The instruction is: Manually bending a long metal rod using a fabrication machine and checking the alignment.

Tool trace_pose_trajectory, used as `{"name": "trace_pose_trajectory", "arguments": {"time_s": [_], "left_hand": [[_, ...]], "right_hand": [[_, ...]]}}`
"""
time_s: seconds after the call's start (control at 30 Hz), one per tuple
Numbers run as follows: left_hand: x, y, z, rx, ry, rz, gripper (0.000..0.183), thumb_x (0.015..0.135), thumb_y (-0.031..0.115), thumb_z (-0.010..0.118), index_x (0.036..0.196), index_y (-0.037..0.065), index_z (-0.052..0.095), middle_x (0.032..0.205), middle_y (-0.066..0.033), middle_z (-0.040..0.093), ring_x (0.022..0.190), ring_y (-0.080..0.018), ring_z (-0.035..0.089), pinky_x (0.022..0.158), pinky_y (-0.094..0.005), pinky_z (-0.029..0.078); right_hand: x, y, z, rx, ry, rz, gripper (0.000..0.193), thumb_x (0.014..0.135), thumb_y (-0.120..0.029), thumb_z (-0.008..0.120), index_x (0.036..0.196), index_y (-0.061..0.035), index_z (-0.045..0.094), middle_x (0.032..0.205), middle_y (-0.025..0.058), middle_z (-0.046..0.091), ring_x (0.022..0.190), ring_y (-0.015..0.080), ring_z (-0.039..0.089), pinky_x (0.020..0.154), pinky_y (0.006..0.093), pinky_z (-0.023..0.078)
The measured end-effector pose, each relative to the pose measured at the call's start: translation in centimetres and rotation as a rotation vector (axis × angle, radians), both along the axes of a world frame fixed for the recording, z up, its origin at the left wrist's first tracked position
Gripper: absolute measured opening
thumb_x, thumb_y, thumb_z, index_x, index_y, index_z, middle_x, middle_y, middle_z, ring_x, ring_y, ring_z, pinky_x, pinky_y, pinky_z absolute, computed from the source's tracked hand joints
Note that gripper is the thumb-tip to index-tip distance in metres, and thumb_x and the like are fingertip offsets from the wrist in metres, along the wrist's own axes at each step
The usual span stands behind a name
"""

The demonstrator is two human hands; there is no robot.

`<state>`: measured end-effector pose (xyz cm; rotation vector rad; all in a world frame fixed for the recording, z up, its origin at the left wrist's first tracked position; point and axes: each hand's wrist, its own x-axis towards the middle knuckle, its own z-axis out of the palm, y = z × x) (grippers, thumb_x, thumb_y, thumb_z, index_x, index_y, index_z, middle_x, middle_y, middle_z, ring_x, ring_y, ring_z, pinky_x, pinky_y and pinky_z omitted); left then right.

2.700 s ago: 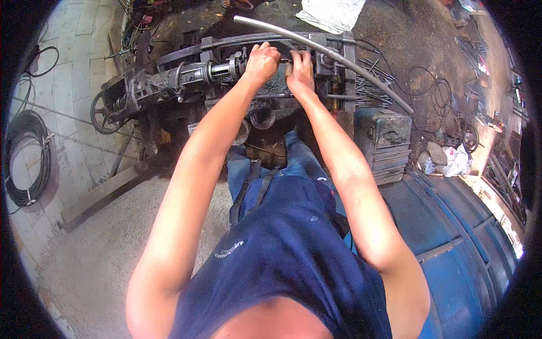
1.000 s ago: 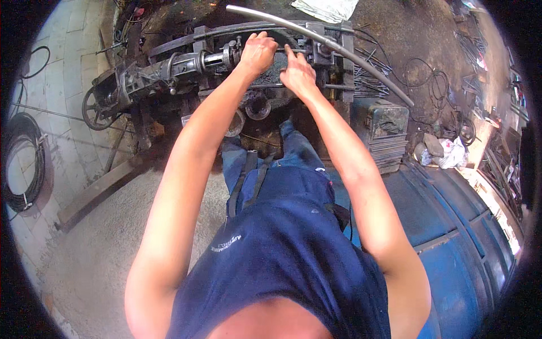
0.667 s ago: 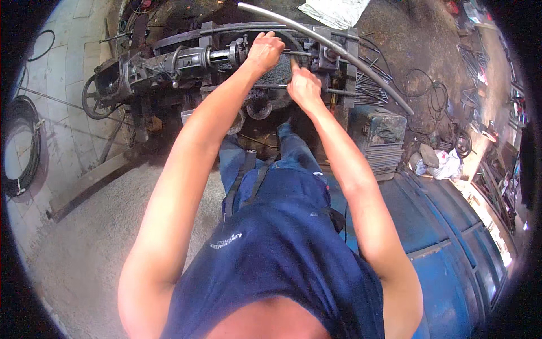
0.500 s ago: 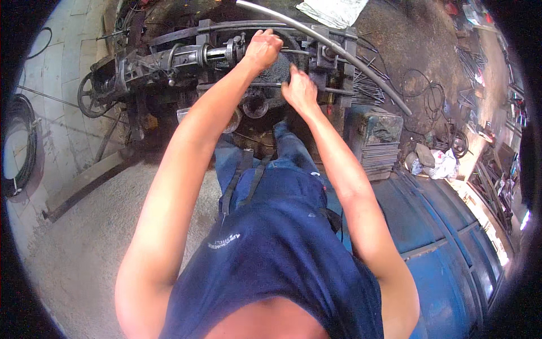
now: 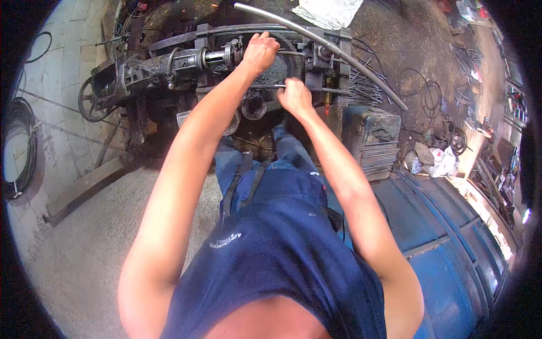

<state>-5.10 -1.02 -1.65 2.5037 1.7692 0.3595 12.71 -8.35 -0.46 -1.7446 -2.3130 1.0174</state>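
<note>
A dark, greasy metal machine (image 5: 186, 62) with a handwheel at its left end stretches in front of me. My left hand (image 5: 261, 52) is closed beside its shaft collar, at the left end of a thin metal rod (image 5: 291, 53). That rod runs right toward a clamp block (image 5: 320, 58). Closer to me, my right hand (image 5: 295, 97) has its fingers curled in at the machine's front bar (image 5: 330, 90). It covers part of the bar, and I cannot see what lies inside the fingers. Grey metal chips (image 5: 275, 72) fill the bed between my hands.
A long curved pipe (image 5: 350, 56) slants over the machine's right end. Several loose rods (image 5: 366, 85) lie on the floor there, near a worn metal box (image 5: 379, 135). Blue metal panels (image 5: 435, 243) lie at my right; a coiled hose (image 5: 22, 147) hangs left.
My right hand has drawn back toward me from over the chips to the front bar, its fingers curling in. My left hand has shifted only slightly, still by the collar.
</note>
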Motion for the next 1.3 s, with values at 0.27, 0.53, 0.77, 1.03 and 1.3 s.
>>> {"name": "trace_pose_trajectory", "arguments": {"time_s": [0.27, 0.53, 0.77, 1.03, 1.3], "left_hand": [[0.6, -8.7, 3.6, -0.032, -0.156, -0.034, 0.006, 0.068, 0.012, 0.068, 0.067, 0.009, 0.063, 0.078, -0.0058, 0.063, 0.087, -0.0249, 0.057, 0.073, -0.0404, 0.042], [1.3, -18.7, 3.0, -0.197, -0.212, 0.086, 0.013, 0.072, 0.019, 0.072, 0.077, 0.009, 0.065, 0.081, -0.0049, 0.061, 0.088, -0.0243, 0.055, 0.076, -0.0399, 0.042], [1.0, -21.2, 3.6, -0.271, -0.198, 0.151, 0.027, 0.072, 0.018, 0.074, 0.096, 0.006, 0.067, 0.097, -0.0057, 0.064, 0.097, -0.0253, 0.058, 0.081, -0.0421, 0.046], [-1.9, -25.0, 7.5, -0.162, -0.439, 0.610, 0.035, 0.084, 0.019, 0.068, 0.114, 0.002, 0.063, 0.107, -0.0147, 0.064, 0.102, -0.0336, 0.059, 0.090, -0.0409, 0.048], [-6.5, -34.3, 7.2, -0.132, -0.522, 0.957, 0.038, 0.088, 0.014, 0.067, 0.123, 0.000, 0.061, 0.096, -0.0121, 0.068, 0.085, -0.0197, 0.064, 0.080, -0.0331, 0.051]], "right_hand": [[2.4, -0.8, -1.4, -0.852, 0.959, -0.733, 0.036, 0.090, -0.019, 0.063, 0.125, -0.0090, 0.060, 0.084, 0.0031, 0.066, 0.073, 0.0112, 0.061, 0.065, 0.0255, 0.048], [2.1, -3.3, -3.2, -0.964, 0.663, -0.253, 0.021, 0.088, -0.019, 0.069, 0.105, -0.0063, 0.069, 0.083, -0.0008, 0.064, 0.071, 0.0083, 0.059, 0.065, 0.0235, 0.049], [0.6, -6.3, -4.6, -0.939, 0.623, -0.316, 0.018, 0.087, -0.017, 0.070, 0.100, -0.0042, 0.070, 0.081, 0.0003, 0.064, 0.069, 0.0098, 0.059, 0.062, 0.0243, 0.047], [-1.2, -8.0, -11.9, -0.885, 0.503, -0.658, 0.013, 0.085, -0.012, 0.068, 0.095, -0.0036, 0.071, 0.072, 0.0038, 0.065, 0.058, 0.0112, 0.059, 0.049, 0.0260, 0.045], [-0.6, -9.6, -15.6, -0.418, 0.391, -0.471, 0.023, 0.081, -0.011, 0.067, 0.100, 0.0004, 0.069, 0.085, 0.0117, 0.072, 0.069, 0.0194, 0.068, 0.065, 0.0326, 0.054]]}}
